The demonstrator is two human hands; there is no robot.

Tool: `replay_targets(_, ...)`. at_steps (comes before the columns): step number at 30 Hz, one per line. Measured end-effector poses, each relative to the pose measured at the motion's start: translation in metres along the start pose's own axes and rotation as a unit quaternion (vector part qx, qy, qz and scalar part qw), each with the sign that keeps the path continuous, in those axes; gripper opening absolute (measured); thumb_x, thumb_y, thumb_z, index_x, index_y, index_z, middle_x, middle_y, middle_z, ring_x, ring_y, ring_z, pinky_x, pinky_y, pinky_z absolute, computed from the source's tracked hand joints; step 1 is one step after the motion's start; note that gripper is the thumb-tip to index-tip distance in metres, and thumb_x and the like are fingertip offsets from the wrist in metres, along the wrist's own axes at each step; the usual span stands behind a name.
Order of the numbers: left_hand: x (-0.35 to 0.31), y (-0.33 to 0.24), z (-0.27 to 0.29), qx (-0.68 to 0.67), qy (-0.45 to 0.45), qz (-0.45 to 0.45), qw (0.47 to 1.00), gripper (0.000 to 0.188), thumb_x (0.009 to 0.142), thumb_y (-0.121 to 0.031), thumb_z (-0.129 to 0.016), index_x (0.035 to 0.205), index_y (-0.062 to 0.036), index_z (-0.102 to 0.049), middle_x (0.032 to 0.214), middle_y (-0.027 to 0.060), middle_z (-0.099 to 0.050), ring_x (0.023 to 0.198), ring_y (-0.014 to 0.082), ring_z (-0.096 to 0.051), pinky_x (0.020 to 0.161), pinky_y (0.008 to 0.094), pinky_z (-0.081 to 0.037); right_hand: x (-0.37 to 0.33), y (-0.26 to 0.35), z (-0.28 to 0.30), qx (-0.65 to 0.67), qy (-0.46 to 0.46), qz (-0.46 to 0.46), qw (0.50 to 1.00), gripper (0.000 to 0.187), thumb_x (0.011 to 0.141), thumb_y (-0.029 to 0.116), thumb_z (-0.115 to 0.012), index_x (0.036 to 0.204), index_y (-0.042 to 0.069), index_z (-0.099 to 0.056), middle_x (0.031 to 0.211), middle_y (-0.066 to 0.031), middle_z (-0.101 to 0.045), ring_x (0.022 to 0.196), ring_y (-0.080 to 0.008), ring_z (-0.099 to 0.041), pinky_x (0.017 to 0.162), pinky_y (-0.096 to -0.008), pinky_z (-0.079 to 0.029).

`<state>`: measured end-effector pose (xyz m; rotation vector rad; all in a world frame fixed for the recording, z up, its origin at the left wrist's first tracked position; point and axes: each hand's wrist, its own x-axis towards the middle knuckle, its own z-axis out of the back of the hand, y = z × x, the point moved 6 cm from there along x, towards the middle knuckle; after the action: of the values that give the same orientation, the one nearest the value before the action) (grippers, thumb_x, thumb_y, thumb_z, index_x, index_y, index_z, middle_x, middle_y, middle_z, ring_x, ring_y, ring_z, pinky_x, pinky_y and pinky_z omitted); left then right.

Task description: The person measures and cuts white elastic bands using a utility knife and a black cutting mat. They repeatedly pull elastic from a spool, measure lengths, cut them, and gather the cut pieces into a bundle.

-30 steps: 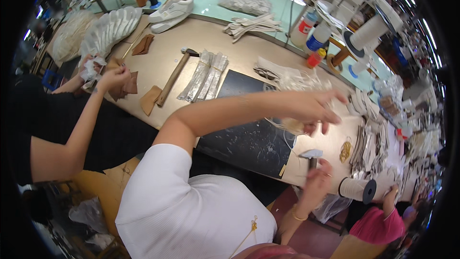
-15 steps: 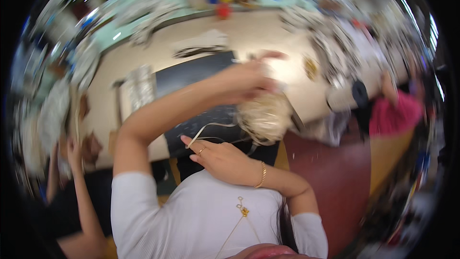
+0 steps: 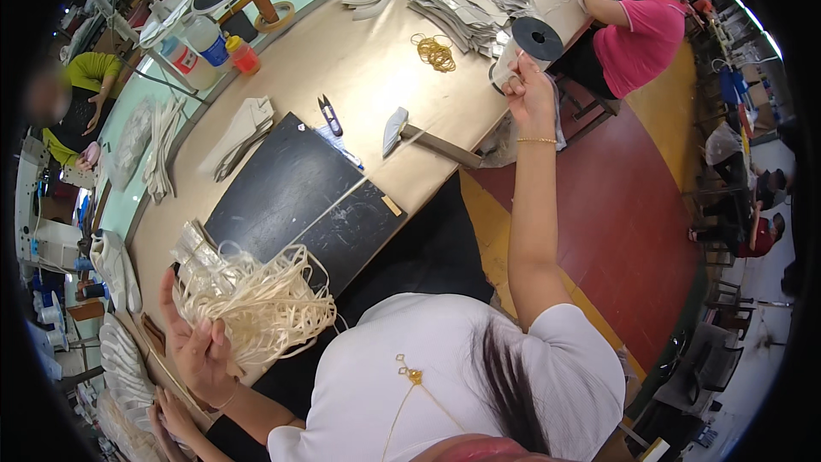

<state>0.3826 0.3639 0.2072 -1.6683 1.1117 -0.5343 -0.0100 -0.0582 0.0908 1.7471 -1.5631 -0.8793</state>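
Note:
My left hand [image 3: 201, 351] is closed at the left, index finger raised, around part of a loose bundle of cream flat cord [image 3: 269, 308]. The bundle hangs over the near left corner of a scuffed black cutting mat [image 3: 295, 184]. One taut strand [image 3: 349, 192] runs from it across the mat to the right. At its far end, my right hand [image 3: 530, 98] pinches the strand with the arm stretched out. Just behind that hand is a white spool with a black end [image 3: 537, 37]. Beyond the mat lie a hammer [image 3: 396, 130], thread snips [image 3: 329, 116] and a blue-white cutter [image 3: 342, 147].
Stacked grey-white cut pieces [image 3: 244, 133] lie beyond the mat. Yellow rubber bands [image 3: 434, 51] rest near more stacks [image 3: 457, 17]. A red bottle [image 3: 242, 56] stands at the back. A co-worker in pink [image 3: 641, 43] sits at the far right; another person's hand [image 3: 175, 419] is close at lower left.
My left hand has swung from the right side to the left with the cord bundle. My right hand has reached far right, drawing a strand straight. The view has turned.

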Motion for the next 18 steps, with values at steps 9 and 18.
replay_targets(9,0.014,-0.005,0.013,0.043,0.012,-0.016,0.999,0.077,0.087,0.002,-0.054,0.148,-0.0105,-0.008,0.059,0.002,-0.049,0.039,0.0018,-0.03,0.035,0.0132,-0.025,-0.006,0.005,-0.009,0.069,0.078,-0.101,0.989,0.012,0.097,0.016,-0.048,0.1,0.006,-0.052,0.065,0.0042,-0.046,0.042,-0.0042,-0.033,0.051,-0.0215,-0.035)
replay_targets(18,0.035,-0.029,0.016,0.003,0.058,-0.111,0.992,0.066,0.087,0.0,-0.055,0.143,-0.0071,-0.021,0.09,0.0139,-0.061,0.04,0.0017,-0.04,0.032,0.0105,-0.024,-0.024,-0.014,-0.022,-0.332,-0.095,0.045,0.937,0.021,0.096,0.021,-0.049,0.081,0.009,-0.058,0.053,0.0074,-0.037,0.042,-0.0013,-0.03,0.036,-0.0197,-0.026)
